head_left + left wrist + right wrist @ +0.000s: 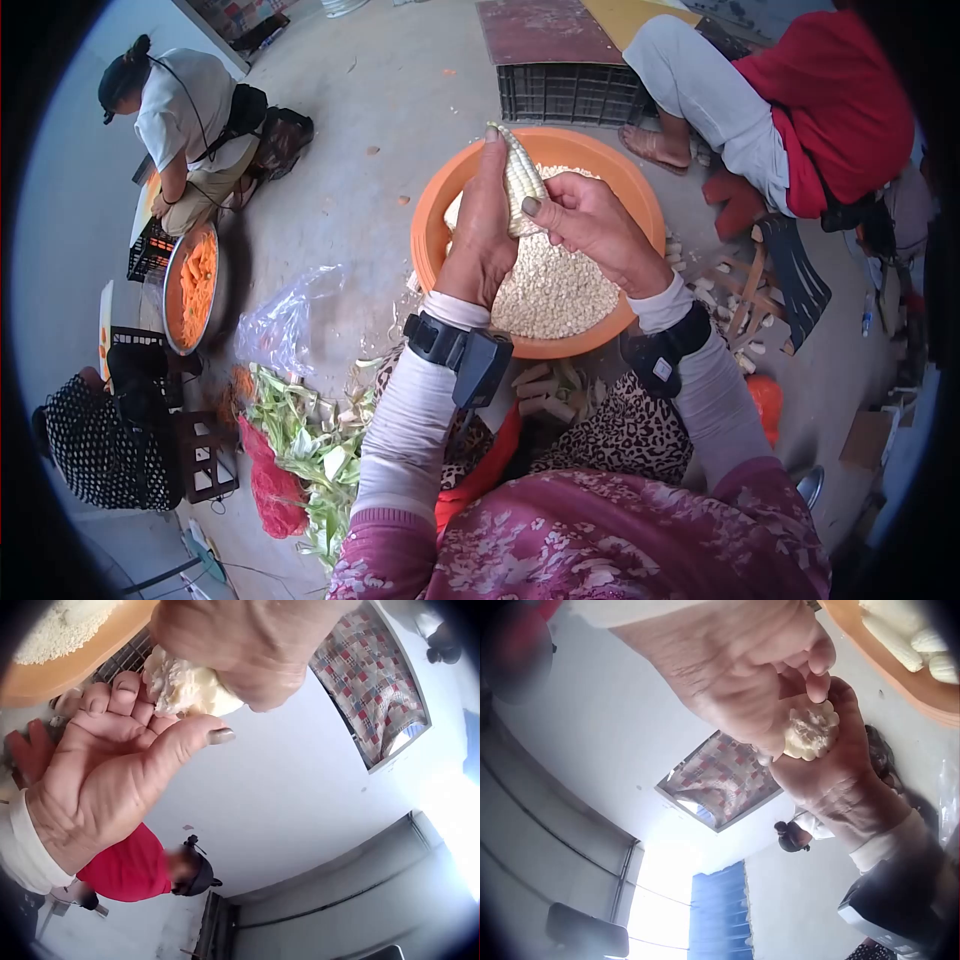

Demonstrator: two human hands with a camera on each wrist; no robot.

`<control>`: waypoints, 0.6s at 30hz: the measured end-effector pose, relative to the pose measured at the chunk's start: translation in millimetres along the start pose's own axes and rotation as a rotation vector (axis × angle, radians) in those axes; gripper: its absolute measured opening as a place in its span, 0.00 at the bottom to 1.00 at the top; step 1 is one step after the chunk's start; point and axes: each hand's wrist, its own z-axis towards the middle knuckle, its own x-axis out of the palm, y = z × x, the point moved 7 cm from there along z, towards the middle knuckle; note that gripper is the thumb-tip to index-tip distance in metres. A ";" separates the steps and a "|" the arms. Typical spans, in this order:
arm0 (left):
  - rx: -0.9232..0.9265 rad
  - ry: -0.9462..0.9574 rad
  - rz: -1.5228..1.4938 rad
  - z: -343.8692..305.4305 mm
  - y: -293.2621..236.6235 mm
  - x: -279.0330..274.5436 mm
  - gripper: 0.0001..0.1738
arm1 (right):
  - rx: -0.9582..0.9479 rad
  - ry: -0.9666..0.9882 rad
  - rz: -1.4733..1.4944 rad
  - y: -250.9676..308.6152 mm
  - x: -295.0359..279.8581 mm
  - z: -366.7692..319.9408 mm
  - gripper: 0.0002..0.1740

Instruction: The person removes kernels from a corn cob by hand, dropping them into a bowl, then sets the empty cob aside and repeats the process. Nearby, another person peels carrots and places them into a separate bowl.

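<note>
Far left of the head view: a seated person in a white shirt, and below them a metal bowl of orange slices.

Moving right: a crumpled clear plastic bag lies on the concrete floor. A heap of green husks lies just beside your left knee, with a red mesh bag against it.

Centre: your left hand stands upright with its fingers curled round the corn cob. It grips the cob from the left side. The cob is held upright and tilted slightly left, directly above the orange basin. It is raised clear of the heap of loose white kernels in the basin. The upper part of the cob shows rows of kernels.

Your right hand holds the cob from the right. The thumb presses flat on the kernel rows and the fingers curl behind. Both wrist views confirm this, with the cut end of the cob wedged between the two palms.

Below the basin, short cob pieces lie on the floor. Beyond the basin is a black crate.

Far right: a person in red sits with one bare foot near the basin's rim.
</note>
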 end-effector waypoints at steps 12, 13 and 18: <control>-0.060 0.039 -0.028 5.8 5.5 -0.1 0.26 | -0.161 -0.036 -0.028 11.1 -0.1 -3.9 0.17; -0.060 0.047 -0.051 7.7 7.2 -0.3 0.26 | -0.170 -0.018 -0.028 12.1 1.0 -4.6 0.16; -0.065 0.039 -0.039 11.7 8.9 -5.9 0.26 | -0.197 -0.001 -0.073 13.8 1.9 -6.5 0.15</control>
